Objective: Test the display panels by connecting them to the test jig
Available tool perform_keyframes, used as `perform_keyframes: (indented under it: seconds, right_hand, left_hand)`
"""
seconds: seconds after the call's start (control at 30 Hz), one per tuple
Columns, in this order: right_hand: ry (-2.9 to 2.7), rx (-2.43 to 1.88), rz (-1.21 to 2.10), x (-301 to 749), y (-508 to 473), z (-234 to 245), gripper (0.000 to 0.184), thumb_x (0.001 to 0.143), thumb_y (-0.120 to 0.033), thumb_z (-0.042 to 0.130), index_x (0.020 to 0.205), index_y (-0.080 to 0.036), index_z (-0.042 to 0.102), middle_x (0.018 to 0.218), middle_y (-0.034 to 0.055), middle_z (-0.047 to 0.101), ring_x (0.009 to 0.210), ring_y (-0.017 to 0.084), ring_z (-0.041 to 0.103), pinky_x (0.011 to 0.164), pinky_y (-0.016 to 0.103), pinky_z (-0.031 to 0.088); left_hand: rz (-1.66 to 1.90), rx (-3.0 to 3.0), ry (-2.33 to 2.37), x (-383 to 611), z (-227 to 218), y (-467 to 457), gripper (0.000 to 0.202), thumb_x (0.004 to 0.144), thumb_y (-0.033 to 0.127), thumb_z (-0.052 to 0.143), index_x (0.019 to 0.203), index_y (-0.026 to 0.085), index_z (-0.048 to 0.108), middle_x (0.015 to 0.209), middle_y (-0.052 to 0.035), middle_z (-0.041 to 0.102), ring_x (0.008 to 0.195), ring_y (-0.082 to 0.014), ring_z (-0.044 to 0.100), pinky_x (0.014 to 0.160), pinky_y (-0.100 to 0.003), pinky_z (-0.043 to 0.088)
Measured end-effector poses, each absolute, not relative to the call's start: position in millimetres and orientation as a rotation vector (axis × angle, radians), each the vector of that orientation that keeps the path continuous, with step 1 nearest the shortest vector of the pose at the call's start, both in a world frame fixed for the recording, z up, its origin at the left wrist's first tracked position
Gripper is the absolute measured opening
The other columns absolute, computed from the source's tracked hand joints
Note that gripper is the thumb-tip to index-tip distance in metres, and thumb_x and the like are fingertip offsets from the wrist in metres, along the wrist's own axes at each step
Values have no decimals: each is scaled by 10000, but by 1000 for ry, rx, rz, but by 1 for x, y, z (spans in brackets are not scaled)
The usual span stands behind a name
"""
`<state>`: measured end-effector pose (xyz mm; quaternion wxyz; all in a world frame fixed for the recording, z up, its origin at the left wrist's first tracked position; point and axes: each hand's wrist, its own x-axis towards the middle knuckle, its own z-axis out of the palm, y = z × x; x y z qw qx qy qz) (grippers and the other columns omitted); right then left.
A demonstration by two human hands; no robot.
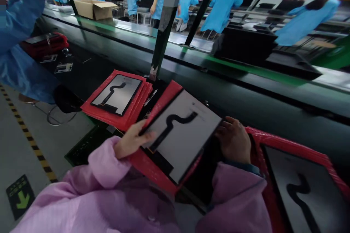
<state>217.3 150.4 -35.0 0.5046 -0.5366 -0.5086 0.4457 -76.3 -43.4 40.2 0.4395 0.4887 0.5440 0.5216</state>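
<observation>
Between my two hands is a flat display panel with a silver-grey back, a black border and a curved black ribbon cable. It is tilted over a red plastic sheet. My left hand grips its left edge, thumb on top and fingers underneath. At the upper right edge, my right hand is closed around the corner, its fingertips partly hidden. Left of the held panel, a similar panel lies on a stack of red sheets. Another panel rests on red padding at the right.
A conveyor line runs behind the bench, with a metal post rising close in front of me. A co-worker's blue sleeve is at the left. Farther off stand an open cardboard box and several people in blue gowns.
</observation>
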Motion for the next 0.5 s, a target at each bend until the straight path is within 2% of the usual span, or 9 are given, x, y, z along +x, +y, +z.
perform_keyframes:
  seconds: [0.1,0.23,0.3,0.43,0.5]
  right_hand:
    - [-1033,-1298,1274,205,152,-42,355,716,-504,626,956,-247,581,830,8,668,597,118,604,488,223,487]
    - [-939,-1329,1361,194,153,-48,338,656,-390,686,936,-223,595,760,-15,665,564,96,592,451,175,468]
    - [-928,-1337,1362,191,153,-50,318,663,-356,690,932,-215,597,747,-19,666,555,90,589,441,162,461]
    - [-926,-1343,1355,190,152,-51,308,675,-343,697,930,-208,587,732,-27,656,543,86,584,432,159,465]
    - [-937,-1344,1351,191,152,-52,315,667,-343,702,928,-206,590,731,-30,653,544,85,587,434,161,470]
  left_hand:
    - [1420,1127,1460,-128,64,-55,477,802,531,794,1122,190,699,1062,-67,752,1006,-294,705,927,-447,595]
    - [1615,918,1596,-201,88,-57,564,677,413,907,1133,171,682,979,-71,752,916,-279,727,856,-410,626]
    - [1590,819,1678,-233,93,-52,499,673,354,914,1077,167,686,913,-69,748,856,-265,724,795,-386,632]
    - [1425,648,1778,-274,94,-43,322,771,252,857,1032,152,697,850,-57,736,778,-210,706,748,-341,610]
    - [1397,625,1805,-281,92,-38,289,756,226,861,987,144,706,794,-45,720,753,-205,692,726,-329,592]
